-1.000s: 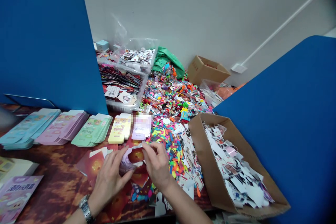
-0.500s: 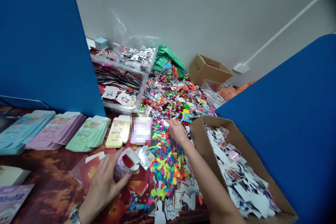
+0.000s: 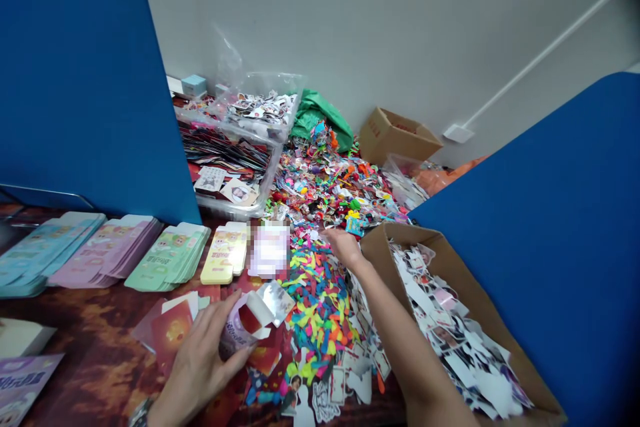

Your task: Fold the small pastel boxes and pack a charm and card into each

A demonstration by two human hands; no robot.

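My left hand [image 3: 207, 340] is wrapped round a small purple printed paper box [image 3: 235, 330], its open top tilted toward the right. Red shows inside the box, and its white flaps stick out. My right hand [image 3: 345, 247] reaches to the near edge of a heap of small colourful trinkets [image 3: 330, 180]. Its fingers are bent and drawn together; what they pinch, if anything, is too small to make out. Just below that hand lies a spread of bright uninflated balloons [image 3: 320, 307]. A shiny silver card [image 3: 277, 302] lies beside the purple box.
Stacks of flat cartons, including a green stack [image 3: 167, 257] and a yellow one [image 3: 225, 253], line the left. A clear plastic bin [image 3: 273, 173] of cards stands behind. A cardboard box [image 3: 387, 280] of cut-outs is on the right. Blue partitions [image 3: 90, 80] flank the table.
My right hand has shifted slightly right and down at the trinket heap, its fingers more drawn in. My left hand still holds the purple box, nearly unmoved.
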